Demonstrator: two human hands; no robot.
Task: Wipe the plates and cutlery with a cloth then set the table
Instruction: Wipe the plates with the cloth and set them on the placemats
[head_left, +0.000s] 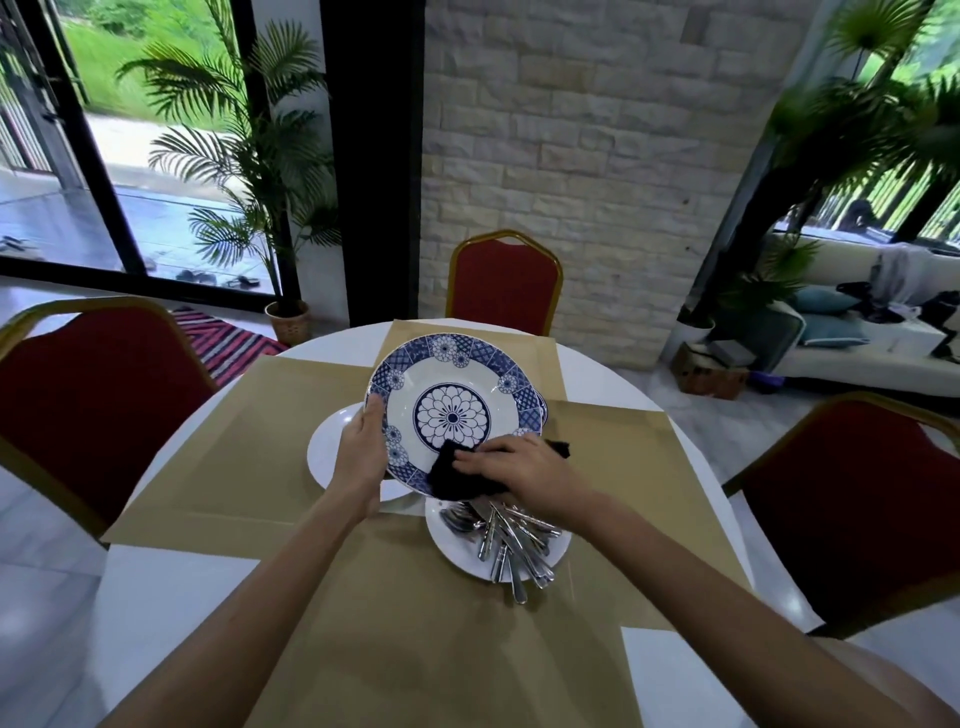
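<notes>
On the round white table (156, 597) a plain white plate (324, 447) lies flat. The left hand (363, 452) grips the rim of a tilted blue-and-white patterned plate (452, 395). The right hand (519, 470) clutches a black cloth (457, 473) against its lower edge. Beneath, a second white plate (451, 552) holds piled silver cutlery (511, 545).

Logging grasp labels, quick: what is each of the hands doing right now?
Left hand: closed, gripping the rim of the round blue-and-white patterned ceramic plate.
Right hand: closed on the black cloth, pressing it against that plate.
</notes>
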